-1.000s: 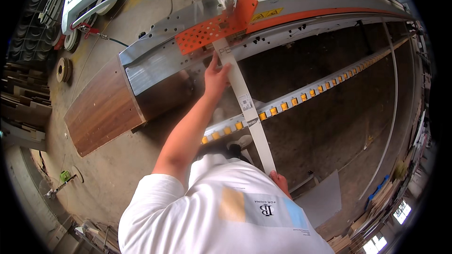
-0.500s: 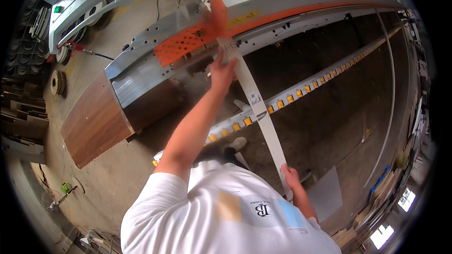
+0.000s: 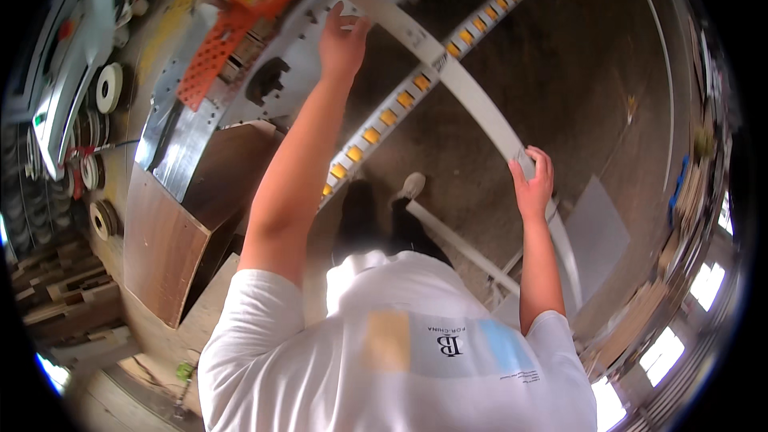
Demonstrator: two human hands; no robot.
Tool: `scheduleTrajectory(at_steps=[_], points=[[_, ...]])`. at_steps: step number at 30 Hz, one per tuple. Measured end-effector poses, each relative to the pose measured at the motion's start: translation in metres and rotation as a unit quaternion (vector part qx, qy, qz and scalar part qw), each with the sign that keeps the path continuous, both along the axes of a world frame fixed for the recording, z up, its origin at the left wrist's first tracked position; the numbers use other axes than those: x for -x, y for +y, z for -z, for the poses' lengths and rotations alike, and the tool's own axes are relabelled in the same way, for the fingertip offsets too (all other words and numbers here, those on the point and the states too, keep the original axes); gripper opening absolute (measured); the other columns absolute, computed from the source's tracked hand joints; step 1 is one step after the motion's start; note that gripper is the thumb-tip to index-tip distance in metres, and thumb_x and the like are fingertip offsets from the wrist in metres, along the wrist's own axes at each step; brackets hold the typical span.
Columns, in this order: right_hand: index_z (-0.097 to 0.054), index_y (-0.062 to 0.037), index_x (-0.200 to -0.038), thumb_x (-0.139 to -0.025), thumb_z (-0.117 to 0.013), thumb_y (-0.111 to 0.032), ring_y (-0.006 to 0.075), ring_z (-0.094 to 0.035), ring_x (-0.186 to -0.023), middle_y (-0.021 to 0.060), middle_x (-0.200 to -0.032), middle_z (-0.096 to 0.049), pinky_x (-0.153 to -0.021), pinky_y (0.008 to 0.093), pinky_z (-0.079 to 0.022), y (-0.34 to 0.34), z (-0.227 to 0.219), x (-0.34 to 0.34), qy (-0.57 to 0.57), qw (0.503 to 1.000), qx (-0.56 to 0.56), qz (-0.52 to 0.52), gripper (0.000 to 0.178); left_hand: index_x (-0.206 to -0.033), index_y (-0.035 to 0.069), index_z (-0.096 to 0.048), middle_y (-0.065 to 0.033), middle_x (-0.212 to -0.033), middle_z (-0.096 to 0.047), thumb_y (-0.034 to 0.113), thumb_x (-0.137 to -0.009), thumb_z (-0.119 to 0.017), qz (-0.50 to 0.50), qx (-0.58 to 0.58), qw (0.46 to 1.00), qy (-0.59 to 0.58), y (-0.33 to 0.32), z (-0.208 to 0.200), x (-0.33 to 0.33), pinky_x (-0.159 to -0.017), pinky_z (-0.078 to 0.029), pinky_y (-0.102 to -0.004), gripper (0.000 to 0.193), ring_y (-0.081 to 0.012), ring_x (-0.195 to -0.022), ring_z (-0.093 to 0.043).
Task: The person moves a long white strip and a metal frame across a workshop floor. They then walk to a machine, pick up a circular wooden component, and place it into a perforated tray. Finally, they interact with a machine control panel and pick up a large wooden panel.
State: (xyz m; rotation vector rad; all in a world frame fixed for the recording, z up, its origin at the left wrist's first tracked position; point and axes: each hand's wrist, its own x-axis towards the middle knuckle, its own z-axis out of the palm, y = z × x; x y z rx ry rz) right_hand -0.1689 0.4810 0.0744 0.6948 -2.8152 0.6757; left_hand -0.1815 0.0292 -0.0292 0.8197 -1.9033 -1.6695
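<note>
The strip (image 3: 480, 104) is best kept untwisted across the rail (image 3: 388, 117), held in the right hand (image 3: 534, 184); left hand (image 3: 344, 44), fingers parted.

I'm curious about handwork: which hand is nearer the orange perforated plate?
The left hand, higher in view; the right hand, lower along the white strip, is farther from the orange perforated plate.

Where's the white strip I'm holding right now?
In the head view, the white strip slants from top centre-left to lower right, crossing over the yellow-roller rail; your right hand grips its lower part.
</note>
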Motion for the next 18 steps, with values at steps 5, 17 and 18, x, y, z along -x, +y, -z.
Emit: scheduleTrajectory(at_steps=[5,17,18], points=[[-0.06,-0.0022,-0.069,-0.088,-0.082,-0.036,0.025,-0.054,-0.058,0.0125,-0.063,-0.056,-0.057,0.0407,-0.045,0.049,0.039,-0.113,-0.322,0.943,-0.01,0.087,0.044,-0.127,0.001,-0.066,-0.0001,-0.095,-0.068,0.015,-0.099,-0.069,0.293,-0.197,0.935,-0.045,0.155,-0.072,-0.127,-0.069,-0.052,-0.026,0.032,-0.0082,-0.079,-0.063],[-0.045,0.0009,-0.15,-0.104,-0.055,-0.053,0.0282,-0.057,-0.131,0.0173,-0.143,-0.06,-0.11,0.0377,-0.042,0.249,0.158,-0.383,-0.746,0.599,0.07,0.283,0.071,-0.128,0.01,-0.068,-0.0161,-0.124,-0.071,0.048,-0.099,-0.059,0.576,0.019,0.635,-0.514,0.313,0.33,-0.293,-0.097,-0.053,-0.0503,0.049,-0.0375,-0.117,-0.066],[-0.047,0.0006,-0.149,-0.104,-0.055,-0.053,0.0265,-0.057,-0.129,0.0165,-0.14,-0.061,-0.109,0.0372,-0.043,0.245,0.158,-0.372,-0.751,0.588,0.052,0.297,0.071,-0.132,0.008,-0.065,-0.0173,-0.127,-0.07,0.047,-0.099,-0.06,0.563,-0.001,0.634,-0.53,0.325,0.346,-0.289,-0.098,-0.053,-0.0496,0.051,-0.0375,-0.118,-0.065]])
